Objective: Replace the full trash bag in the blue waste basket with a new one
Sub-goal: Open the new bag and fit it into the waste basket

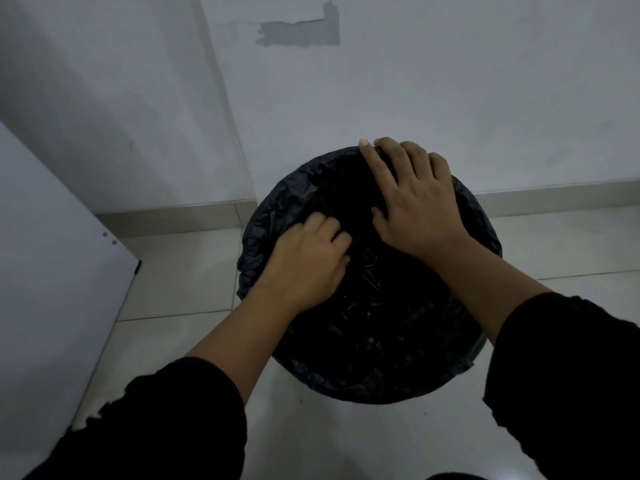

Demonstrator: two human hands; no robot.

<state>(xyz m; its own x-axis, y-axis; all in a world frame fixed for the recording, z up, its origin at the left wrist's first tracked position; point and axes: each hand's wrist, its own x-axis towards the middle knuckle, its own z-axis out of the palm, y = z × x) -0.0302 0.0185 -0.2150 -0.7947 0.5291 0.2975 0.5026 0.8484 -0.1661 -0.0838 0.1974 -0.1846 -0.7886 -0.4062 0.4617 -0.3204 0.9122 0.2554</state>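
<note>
I see a white wall (450, 81) filling the upper half, with a grey patch (299, 33) of bare plaster high up, and a pale tiled floor (180, 271) below it. A white panel (52, 254) leans in at the left edge. On the floor against the wall stands the waste basket — I can't see its blue shell, because the black trash bag (273, 216) is draped over the whole rim and hides it. Both forearms in black sleeves (166, 420) reach down over the opening. The right hand (414, 199) lies spread on the bag at the far rim, fingers straight and pressing the plastic. The left hand (308, 258) sits at the left inner side, its fingers curled and bunching a fold of the bag — gripping it.
</note>
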